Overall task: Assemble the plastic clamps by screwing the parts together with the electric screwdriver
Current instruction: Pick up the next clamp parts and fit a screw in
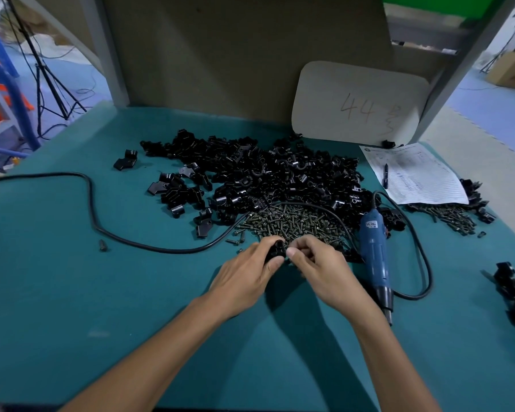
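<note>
Head view: left hand gripped a black clamp just nearside of the screw pile. Right hand had its fingertips bunched against the clamp, anything pinched hidden. Judged the screw-seating step. Next calls for lifting the screwdriver, which lay near-to-far, bit toward the person. Clamp's bore faced up; its long axis was hidden.

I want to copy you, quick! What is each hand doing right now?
Left hand: grips a black clamp part.
Right hand: fingers curled beside that part; what they pinch, if anything, cannot be told.
</note>
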Demonstrator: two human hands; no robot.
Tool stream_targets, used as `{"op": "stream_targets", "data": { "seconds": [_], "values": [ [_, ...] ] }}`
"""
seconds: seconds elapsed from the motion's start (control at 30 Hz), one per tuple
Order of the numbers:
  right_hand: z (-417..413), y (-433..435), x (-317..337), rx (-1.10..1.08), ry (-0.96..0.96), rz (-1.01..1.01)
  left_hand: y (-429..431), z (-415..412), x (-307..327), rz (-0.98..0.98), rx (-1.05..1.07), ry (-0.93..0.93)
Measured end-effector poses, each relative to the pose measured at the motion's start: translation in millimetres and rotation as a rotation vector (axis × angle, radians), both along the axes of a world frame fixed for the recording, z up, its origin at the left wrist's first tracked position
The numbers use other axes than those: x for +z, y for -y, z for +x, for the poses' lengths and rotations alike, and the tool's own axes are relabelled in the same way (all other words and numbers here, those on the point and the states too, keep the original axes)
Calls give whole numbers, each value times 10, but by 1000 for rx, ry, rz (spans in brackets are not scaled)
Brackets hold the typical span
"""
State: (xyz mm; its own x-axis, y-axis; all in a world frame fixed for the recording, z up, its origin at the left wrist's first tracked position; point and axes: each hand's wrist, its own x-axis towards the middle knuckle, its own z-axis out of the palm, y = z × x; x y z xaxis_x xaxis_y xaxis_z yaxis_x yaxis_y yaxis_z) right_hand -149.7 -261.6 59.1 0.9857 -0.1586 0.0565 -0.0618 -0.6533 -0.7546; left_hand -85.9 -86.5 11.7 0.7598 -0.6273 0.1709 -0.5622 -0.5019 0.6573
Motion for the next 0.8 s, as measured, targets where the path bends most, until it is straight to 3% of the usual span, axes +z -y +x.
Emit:
{"op": "stream_targets", "data": {
  "seconds": [0.37, 0.6, 0.8],
  "values": [
    [-9, 48, 27, 105, -4, 89, -1, 6, 4, -8, -6, 10],
    [49, 39, 85, 150, -85, -99, -9, 0, 13, -9, -17, 19],
    [28, 62, 95, 168, 28, 44, -11, 11, 33, -34, -8, -23]
  ]
}}
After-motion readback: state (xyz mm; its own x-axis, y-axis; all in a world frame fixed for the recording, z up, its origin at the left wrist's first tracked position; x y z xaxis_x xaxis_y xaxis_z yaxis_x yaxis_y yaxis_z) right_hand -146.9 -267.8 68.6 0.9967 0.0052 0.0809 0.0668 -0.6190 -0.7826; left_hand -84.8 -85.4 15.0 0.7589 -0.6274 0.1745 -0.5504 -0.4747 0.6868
